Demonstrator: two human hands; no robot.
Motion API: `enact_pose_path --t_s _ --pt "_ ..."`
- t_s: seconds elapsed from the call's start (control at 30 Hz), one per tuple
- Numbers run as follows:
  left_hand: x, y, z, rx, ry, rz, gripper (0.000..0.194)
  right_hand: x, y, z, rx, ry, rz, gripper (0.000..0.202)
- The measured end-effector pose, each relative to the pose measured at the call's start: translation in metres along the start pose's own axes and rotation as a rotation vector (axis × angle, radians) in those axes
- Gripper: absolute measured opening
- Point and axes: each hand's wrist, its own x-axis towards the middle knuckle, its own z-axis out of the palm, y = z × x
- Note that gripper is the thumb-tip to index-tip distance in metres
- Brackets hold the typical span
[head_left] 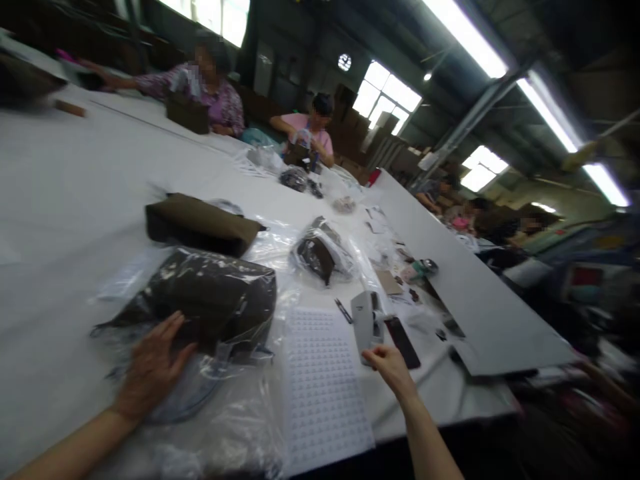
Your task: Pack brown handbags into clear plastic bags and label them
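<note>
My left hand [157, 363], fingers spread, rests on the lower left part of a dark olive bag wrapped in clear plastic [215, 300]. My right hand [387, 363] is closed in a pinch at the lower end of a grey-white device [363, 320]; whatever lies between the fingertips is too small to make out. A sheet of small printed labels [323, 387] lies between my hands. Just right of the device is a dark phone [403, 343], and a pen [343, 311] lies to its left. Behind the wrapped bag sits an unwrapped olive bag [205, 223].
Another plastic-wrapped bag [320, 250] lies mid-table. A cardboard piece [389, 282] and a green bottle-like item [417, 269] are to the right, before a raised grey board [470, 293]. Two people work across the white table [75, 173]; others are farther right.
</note>
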Motion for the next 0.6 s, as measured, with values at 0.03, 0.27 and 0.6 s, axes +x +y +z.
enact_pose_path --t_s 0.03,0.27,0.6 --pt "0.002 0.003 -0.003 0.034 0.029 0.016 0.061 0.004 -0.031 0.015 0.013 -0.069 -0.067 0.027" --pt "-0.001 0.006 -0.01 0.003 0.11 -0.004 0.06 0.002 -0.249 0.164 -0.148 -0.708 -0.758 0.025" --pt "-0.005 0.003 -0.011 -0.141 0.089 -0.087 0.041 0.016 -0.319 0.26 -0.844 -0.435 -0.989 0.034"
